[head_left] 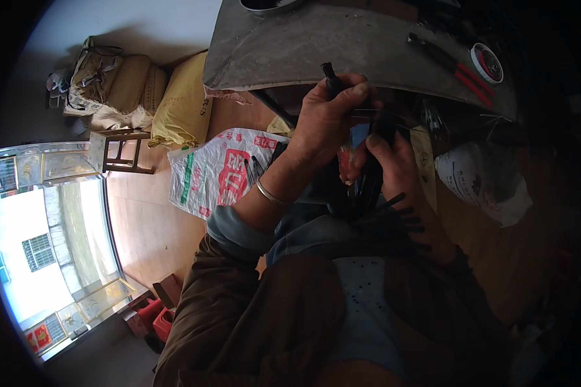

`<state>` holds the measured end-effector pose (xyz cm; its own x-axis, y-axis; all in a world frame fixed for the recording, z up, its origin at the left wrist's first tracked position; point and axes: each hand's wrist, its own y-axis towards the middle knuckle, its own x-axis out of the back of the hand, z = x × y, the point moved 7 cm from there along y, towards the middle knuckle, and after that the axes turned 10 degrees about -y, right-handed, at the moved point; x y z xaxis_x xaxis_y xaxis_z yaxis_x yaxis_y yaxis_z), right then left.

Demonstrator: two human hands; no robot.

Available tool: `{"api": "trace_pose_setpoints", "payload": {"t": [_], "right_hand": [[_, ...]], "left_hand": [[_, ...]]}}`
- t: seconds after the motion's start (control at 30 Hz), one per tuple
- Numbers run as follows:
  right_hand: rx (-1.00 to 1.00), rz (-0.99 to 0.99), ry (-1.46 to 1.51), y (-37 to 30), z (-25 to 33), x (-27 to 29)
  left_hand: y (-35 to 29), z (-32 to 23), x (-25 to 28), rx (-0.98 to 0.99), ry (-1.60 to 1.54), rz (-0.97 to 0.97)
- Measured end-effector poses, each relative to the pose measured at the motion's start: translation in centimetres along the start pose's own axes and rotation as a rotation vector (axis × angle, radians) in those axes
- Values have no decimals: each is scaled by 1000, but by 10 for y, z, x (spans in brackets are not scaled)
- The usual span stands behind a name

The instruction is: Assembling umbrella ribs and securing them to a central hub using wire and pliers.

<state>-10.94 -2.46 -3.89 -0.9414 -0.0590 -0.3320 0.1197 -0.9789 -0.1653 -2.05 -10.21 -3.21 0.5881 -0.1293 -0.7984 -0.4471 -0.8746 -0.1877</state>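
My left hand (321, 119) is raised just in front of the table edge, closed around a small black brush-like piece (331, 79) whose bristled tip points up. Lower and to its right, my right hand (395, 158) is closed, its thumb pressed on something dark that shadow hides. A thin strand shows faintly between the two hands. Several slim black sticks (400, 216) lie over my lap beside my right forearm, their ends fanned out to the right. A silvery bangle (270, 192) circles my left wrist.
A grey table (284, 48) stands ahead, bearing red-handled pliers (455, 68) and a round white tub (487, 62). Below lie a printed white sack (206, 171) and a white plastic bag (481, 177). A wooden stool (122, 151) and a yellow sack (184, 103) are at the left.
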Motion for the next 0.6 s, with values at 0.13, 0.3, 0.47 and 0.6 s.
{"api": "trace_pose_setpoints", "payload": {"t": [0.13,0.3,0.47,0.6], "right_hand": [[-11,-12,-14,0,1,-1],[-16,-18,-16,-1,1,-2],[-26,-36,-10,-1,-1,-1],[-11,-27,-28,-1,1,-2]], "left_hand": [[0,-1,-1,-18,-3,27],[-2,-2,-1,-44,-10,23],[-3,-3,-2,-40,-3,13],[-3,-3,-1,-54,12,18]]}}
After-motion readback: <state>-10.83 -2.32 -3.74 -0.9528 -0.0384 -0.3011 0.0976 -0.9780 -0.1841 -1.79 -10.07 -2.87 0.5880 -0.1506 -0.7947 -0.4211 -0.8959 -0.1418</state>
